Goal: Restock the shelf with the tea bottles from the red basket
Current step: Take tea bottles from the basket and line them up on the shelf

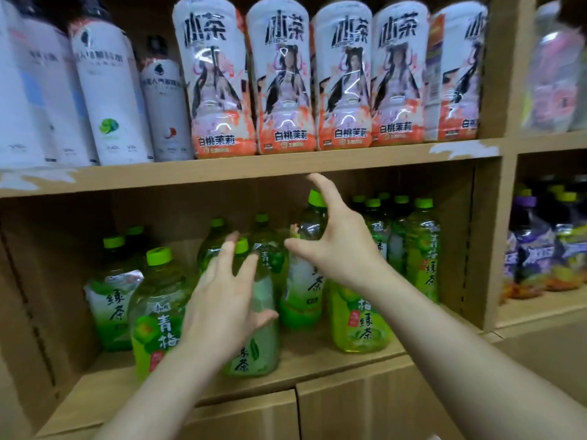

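Note:
Several green tea bottles with green caps stand on the lower wooden shelf (317, 360). My left hand (222, 300) is spread open in front of one front-row green tea bottle (260, 341), fingers apart, not gripping it. My right hand (336, 242) is also open, thumb and fingers spread wide around a taller green tea bottle (306, 274) behind, close to it but not closed on it. More green bottles stand at the left (155, 312) and the right (359, 322). The red basket is not in view.
The upper shelf board (254, 169) hangs just above my right fingers and carries white-and-orange peach tea bottles (282, 84) and white bottles (108, 90). A vertical divider (486, 242) bounds the right side, with purple bottles (540, 249) beyond. Cabinet doors (349, 408) sit below.

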### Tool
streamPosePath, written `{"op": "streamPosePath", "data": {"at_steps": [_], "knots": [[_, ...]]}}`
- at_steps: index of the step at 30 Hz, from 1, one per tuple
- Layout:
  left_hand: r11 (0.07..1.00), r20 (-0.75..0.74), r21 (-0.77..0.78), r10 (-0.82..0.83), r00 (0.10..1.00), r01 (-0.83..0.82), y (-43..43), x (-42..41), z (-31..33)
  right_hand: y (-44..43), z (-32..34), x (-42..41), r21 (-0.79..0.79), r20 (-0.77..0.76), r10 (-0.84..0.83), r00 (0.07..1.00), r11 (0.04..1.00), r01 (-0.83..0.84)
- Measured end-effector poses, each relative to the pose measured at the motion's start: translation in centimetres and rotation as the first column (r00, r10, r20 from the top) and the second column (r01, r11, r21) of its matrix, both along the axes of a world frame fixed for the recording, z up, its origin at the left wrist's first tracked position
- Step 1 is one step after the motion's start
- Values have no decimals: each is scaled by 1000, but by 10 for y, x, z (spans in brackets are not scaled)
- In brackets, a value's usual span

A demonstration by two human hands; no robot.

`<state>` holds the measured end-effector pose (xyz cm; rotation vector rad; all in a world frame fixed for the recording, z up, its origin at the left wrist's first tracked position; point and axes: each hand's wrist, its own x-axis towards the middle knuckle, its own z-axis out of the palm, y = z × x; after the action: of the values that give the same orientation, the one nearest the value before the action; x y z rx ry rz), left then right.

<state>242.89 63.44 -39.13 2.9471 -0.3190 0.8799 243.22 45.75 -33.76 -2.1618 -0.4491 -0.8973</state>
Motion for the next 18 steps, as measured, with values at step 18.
{"op": "streamPosePath", "data": {"at_steps": [18], "knots": [[634,9,-589,-616,788,502,-121,-7,-3,-151,-4,-62,283,-56,8,998,959,8]]}}
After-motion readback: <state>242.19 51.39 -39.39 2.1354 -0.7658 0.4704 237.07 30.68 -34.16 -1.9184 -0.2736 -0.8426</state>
